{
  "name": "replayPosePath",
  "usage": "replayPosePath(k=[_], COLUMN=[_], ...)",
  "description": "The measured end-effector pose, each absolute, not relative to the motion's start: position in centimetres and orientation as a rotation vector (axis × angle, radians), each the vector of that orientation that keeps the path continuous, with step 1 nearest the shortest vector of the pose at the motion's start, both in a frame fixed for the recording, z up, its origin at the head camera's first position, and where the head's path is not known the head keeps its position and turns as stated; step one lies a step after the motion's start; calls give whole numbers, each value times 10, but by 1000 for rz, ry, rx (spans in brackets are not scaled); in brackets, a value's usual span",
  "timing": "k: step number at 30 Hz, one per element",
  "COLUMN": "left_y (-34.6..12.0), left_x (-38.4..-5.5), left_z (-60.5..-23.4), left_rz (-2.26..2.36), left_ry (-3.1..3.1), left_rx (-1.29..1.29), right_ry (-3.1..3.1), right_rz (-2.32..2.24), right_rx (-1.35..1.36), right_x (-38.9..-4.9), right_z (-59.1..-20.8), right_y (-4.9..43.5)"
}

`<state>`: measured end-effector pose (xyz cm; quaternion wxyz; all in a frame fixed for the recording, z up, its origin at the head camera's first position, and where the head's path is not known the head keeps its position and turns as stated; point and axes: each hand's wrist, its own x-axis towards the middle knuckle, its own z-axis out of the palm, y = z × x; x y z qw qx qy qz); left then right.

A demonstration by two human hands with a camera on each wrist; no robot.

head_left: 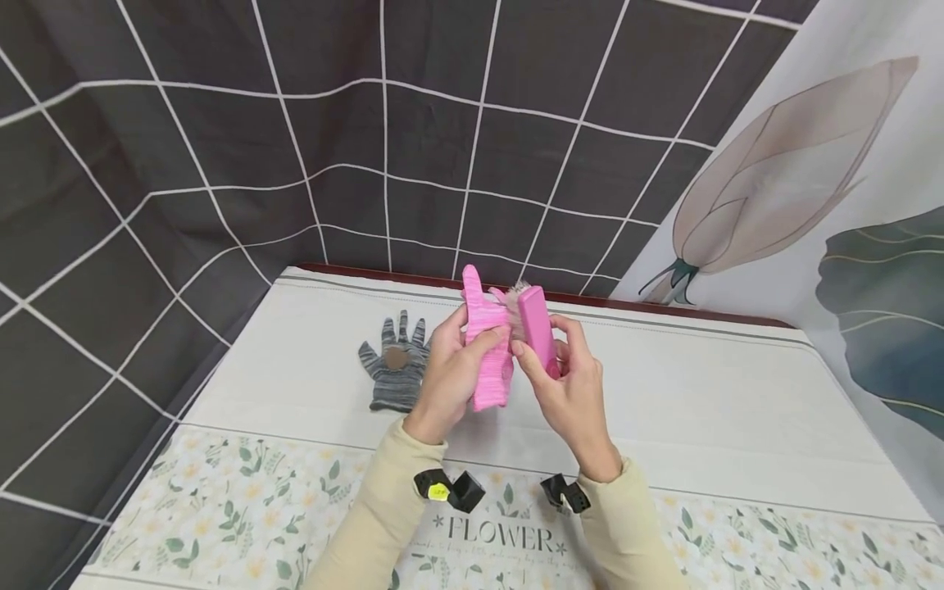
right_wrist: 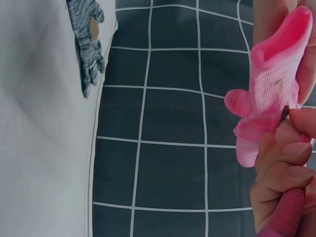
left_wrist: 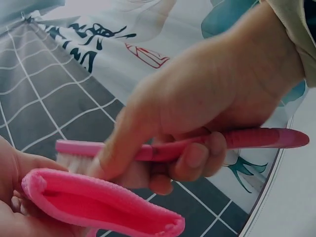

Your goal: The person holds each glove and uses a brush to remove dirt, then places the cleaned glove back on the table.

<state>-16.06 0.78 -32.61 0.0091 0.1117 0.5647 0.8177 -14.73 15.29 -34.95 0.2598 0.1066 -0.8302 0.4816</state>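
Note:
A pink knitted glove [head_left: 492, 385] is held up above the table in my left hand [head_left: 447, 373], whose thumb lies across its front. In the left wrist view the glove's open cuff [left_wrist: 106, 200] faces the camera. My right hand [head_left: 575, 401] grips a pink scrubbing brush [head_left: 537, 324] with a long handle [left_wrist: 261, 138]. Its pale bristles [right_wrist: 287, 132] are turned towards the glove and appear to touch it in the right wrist view. A small brownish mark [right_wrist: 279, 84] shows on the glove's knit.
A grey striped glove [head_left: 397, 389] with a round brown patch lies flat on the table, left of my left hand. The white tablecloth [head_left: 708, 393] has a flower-printed front band. Behind the table hangs a dark curtain [head_left: 428, 147] with white grid lines.

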Motion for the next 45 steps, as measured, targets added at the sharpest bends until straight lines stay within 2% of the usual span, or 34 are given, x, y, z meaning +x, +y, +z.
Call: replayPosePath(k=[12, 20, 27, 34, 45], left_y=[-3, 6, 12, 10, 4], left_x=[-163, -161, -158, -159, -159], left_z=[-323, -326, -328, -325, -324], left_rz=[2679, 2585, 2601, 2644, 2711], left_ry=[1740, 1963, 1853, 1714, 1717], left_rx=[222, 284, 358, 309, 215], right_ry=[-2297, -2162, -2192, -2195, -2239], right_rz=[1496, 1748, 1524, 1313, 1391], right_rx=[163, 224, 356, 297, 158], right_x=[-158, -143, -128, -147, -142], right_z=[-358, -339, -322, -351, -338], right_y=[164, 155, 135, 147, 146])
